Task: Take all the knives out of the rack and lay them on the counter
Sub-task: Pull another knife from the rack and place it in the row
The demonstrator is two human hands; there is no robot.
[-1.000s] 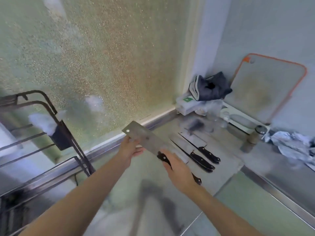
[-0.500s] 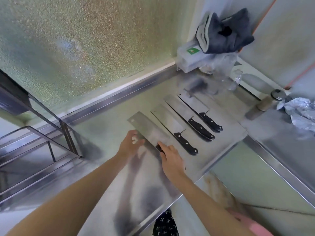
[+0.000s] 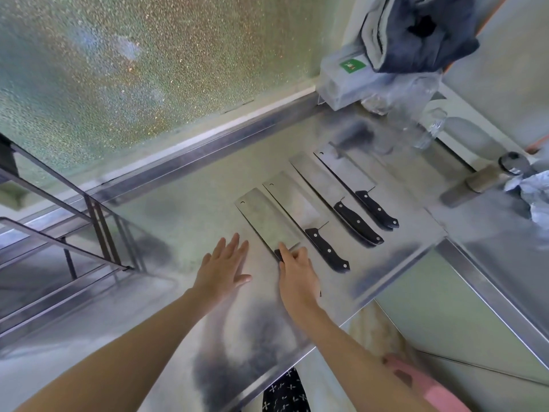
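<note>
A steel cleaver (image 3: 266, 220) with a black handle lies flat on the steel counter (image 3: 184, 203). My right hand (image 3: 297, 273) covers its handle with fingers closed around it. My left hand (image 3: 222, 267) is spread flat just left of the blade, holding nothing. Three more cleavers lie side by side to the right: the second cleaver (image 3: 292, 203), the third cleaver (image 3: 322, 181) and the fourth cleaver (image 3: 346, 169), all with handles toward me. The dark metal rack (image 3: 98, 221) stands at the left; no knives show in the visible part of it.
Behind the knives stand a clear plastic box (image 3: 341, 84) with a dark cloth (image 3: 416, 34) on top, a glass (image 3: 430, 132), a small jar (image 3: 487, 176) and crumpled wrap (image 3: 537, 194). Frosted glass backs the counter. The counter's front edge (image 3: 326, 337) runs near my forearms.
The cleaver went from being held up in both hands down onto the counter, left of the other three. My left hand let go of the blade and opened flat.
</note>
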